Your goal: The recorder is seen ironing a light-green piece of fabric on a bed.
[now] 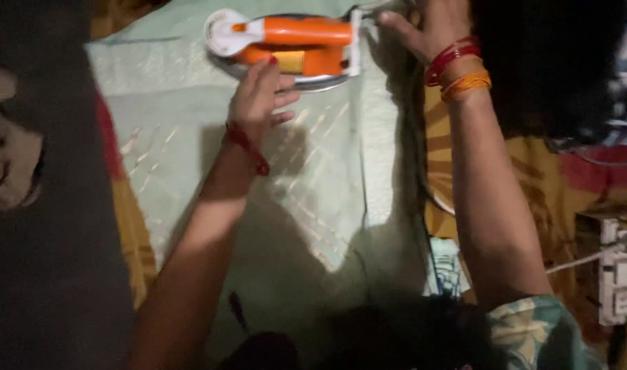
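left hand (257,96) fingers (262,72) extended, seemingly touching iron (286,44)

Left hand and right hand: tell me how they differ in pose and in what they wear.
The left hand lies with fingers spread, fingertips at the orange and white iron; the right hand reaches past the iron's back end to the edge of the pale green cloth. The left wrist wears one thin red thread; the right wears stacked red and orange bangles. Both are bare and over the cloth.
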